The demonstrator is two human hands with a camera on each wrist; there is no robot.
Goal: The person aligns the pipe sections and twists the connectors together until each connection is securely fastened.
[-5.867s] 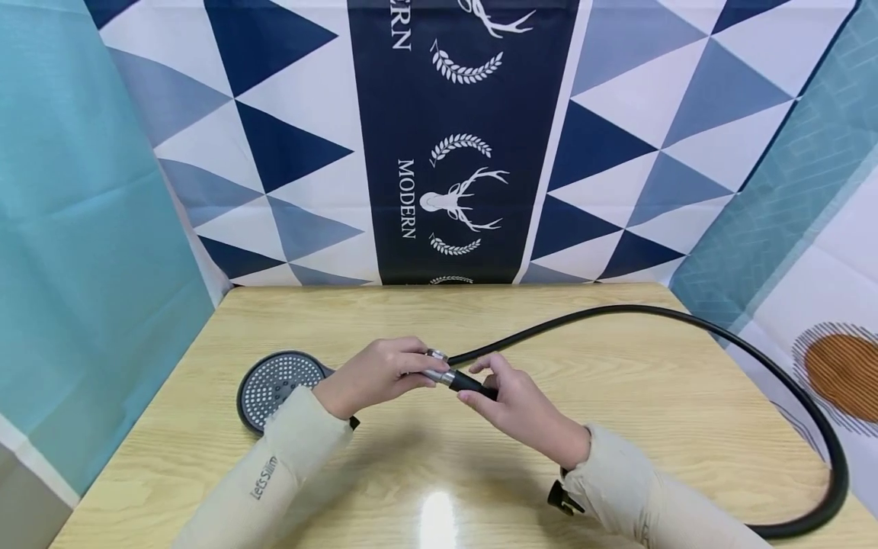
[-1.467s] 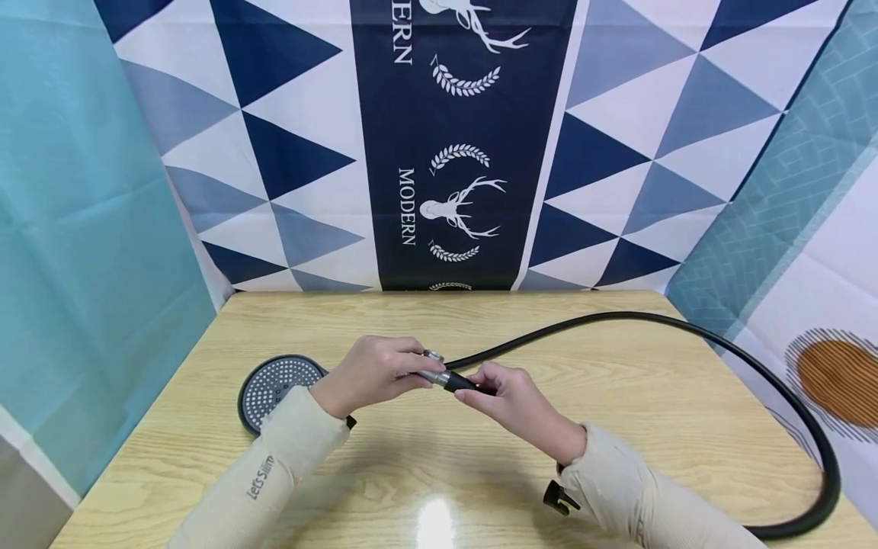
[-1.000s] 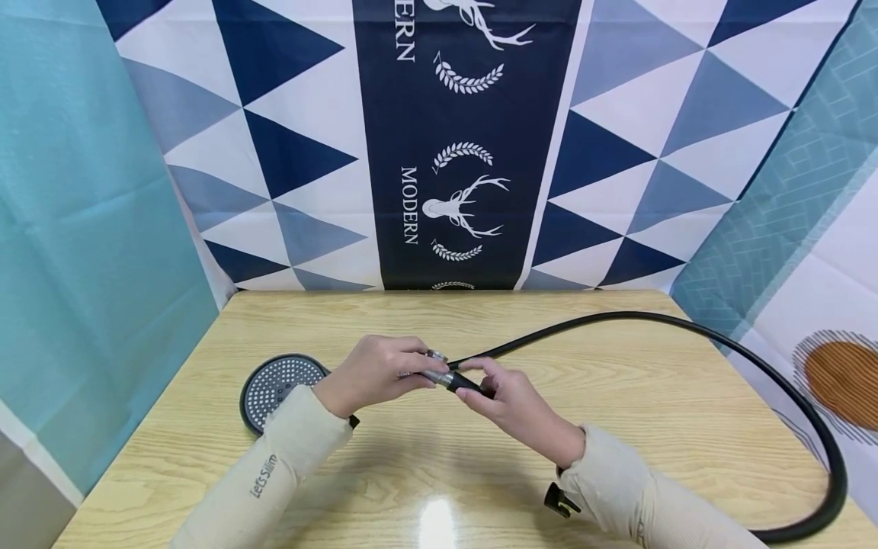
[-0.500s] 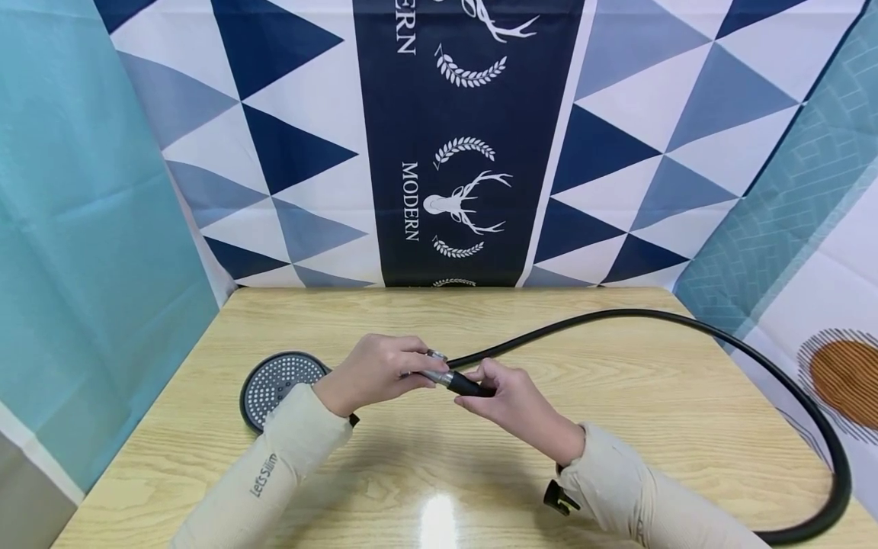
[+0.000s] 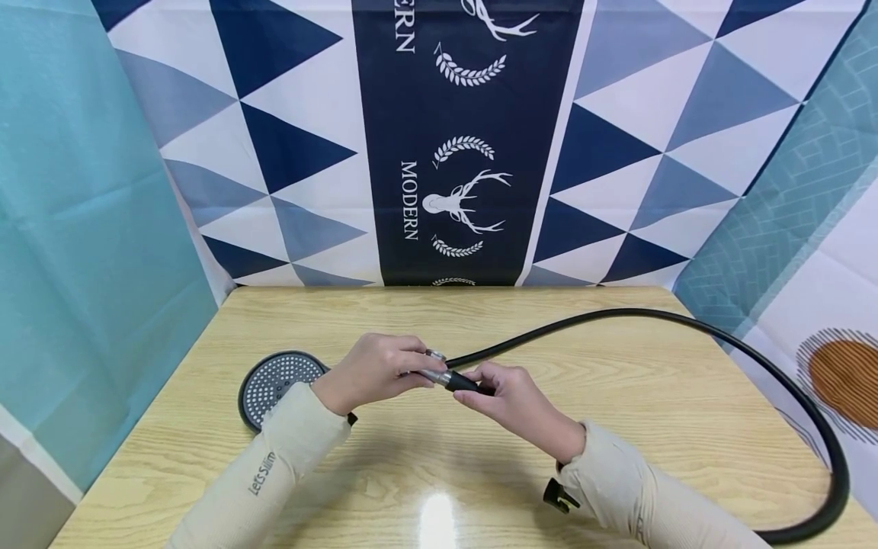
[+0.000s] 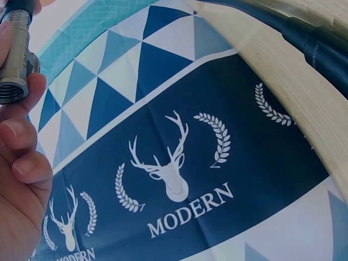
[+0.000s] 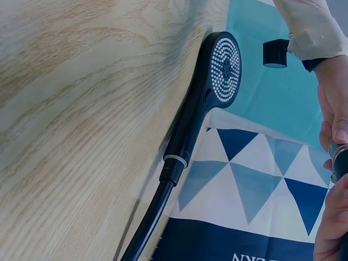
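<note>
On the wooden table (image 5: 329,311), the hose (image 5: 617,312) seems already joined to the showerhead (image 5: 283,385), frame left. At centre, left hand (image 5: 377,374) pinches a metal fitting (image 5: 434,374), right hand (image 5: 517,394) the black connector (image 5: 461,383); whether fully tightened is unclear.

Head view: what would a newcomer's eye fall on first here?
Probably the dark deer-print panel, behind the far edge of the table. Next, the black hose looping round the right side, and the shower head lying at left, partly hidden by the left sleeve. Between them, the left grip holds a metal fitting and the right grip a black end piece against it.
</note>
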